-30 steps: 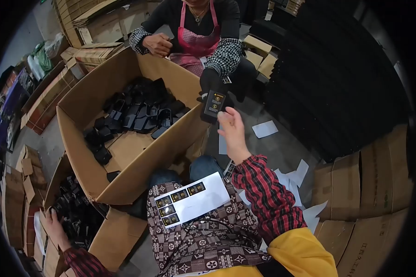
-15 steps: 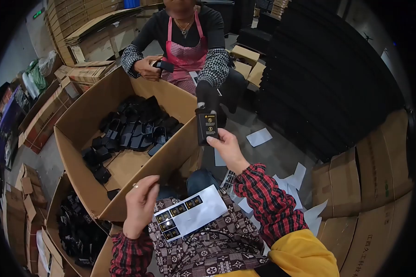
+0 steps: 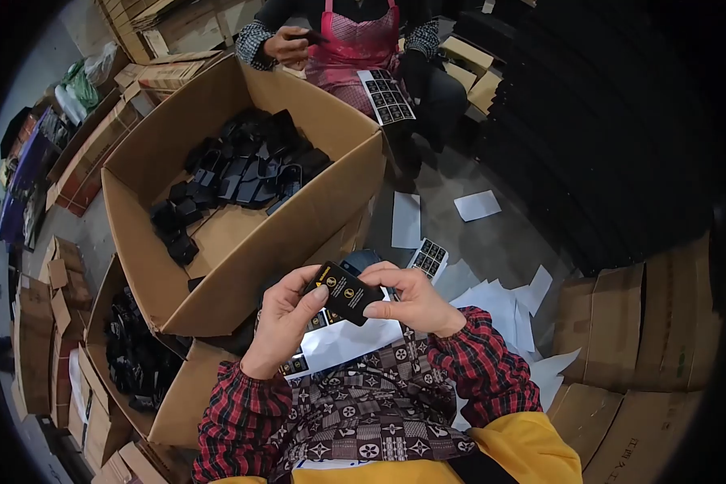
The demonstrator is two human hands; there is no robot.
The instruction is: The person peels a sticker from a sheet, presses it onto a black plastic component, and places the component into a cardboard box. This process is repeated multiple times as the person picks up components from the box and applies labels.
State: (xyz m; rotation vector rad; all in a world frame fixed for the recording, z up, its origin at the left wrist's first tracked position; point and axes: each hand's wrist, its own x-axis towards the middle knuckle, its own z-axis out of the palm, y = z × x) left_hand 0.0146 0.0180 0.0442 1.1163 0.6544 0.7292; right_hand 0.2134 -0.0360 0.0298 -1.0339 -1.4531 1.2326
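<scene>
Between my two hands is a flat black plastic part [image 3: 348,295] with a yellow-printed warning label facing up. My left hand [image 3: 291,310] pinches its left end with thumb and fingers. At its right end my right hand [image 3: 410,298] grips the edge, thumb in front. Below it, a white label sheet [image 3: 355,343] lies on the patterned apron [image 3: 363,411] over my lap. Some black labels are still stuck on that sheet, partly covered by my hands and the part.
A large cardboard box [image 3: 218,302] holding many black plastic parts [image 3: 250,165] stands ahead left. Another box of black parts [image 3: 137,347] sits lower left. Opposite, a person in a pink apron [image 3: 355,48] has a label sheet [image 3: 385,97] on the lap. Loose papers [image 3: 492,315] litter the floor.
My right hand has drawn the black part back from near the other person's gloved hand to above my lap. My left hand has come over and taken hold of it too. The view has tilted down.
</scene>
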